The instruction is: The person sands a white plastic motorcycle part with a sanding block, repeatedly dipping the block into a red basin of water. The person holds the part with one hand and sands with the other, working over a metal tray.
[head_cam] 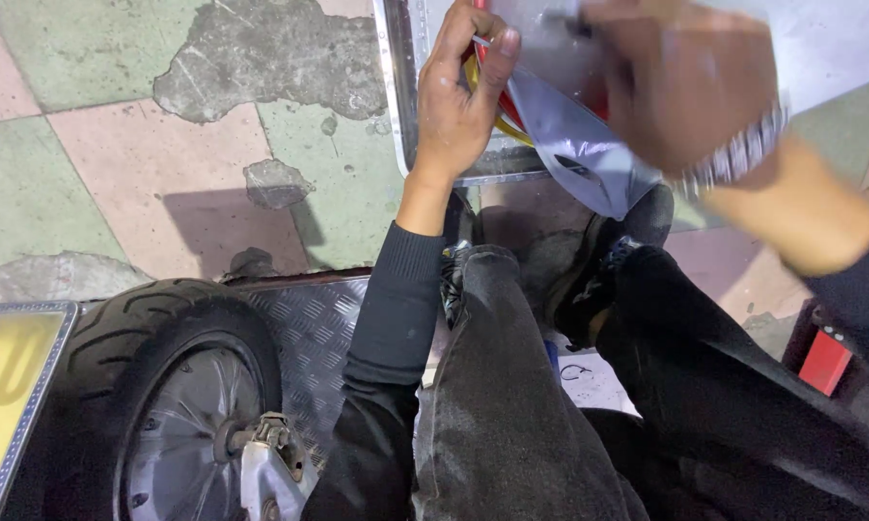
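My left hand (458, 96) is at the far middle of the scene, fingers curled and pinching the top edge of a grey plastic bag (574, 145), the thumb against a thin white stick at its mouth. Red and yellow show inside the bag. My right hand (685, 77) is to the right, blurred, laid over the bag's upper part; I cannot tell whether it is closed on the bag or only touching. A metal watch band (743, 150) sits on that wrist. The bag hangs over a metal tray (396, 106) on the cracked tiled floor (164, 145). Near left is a scooter tyre (164, 318) on a ribbed plate (314, 328).
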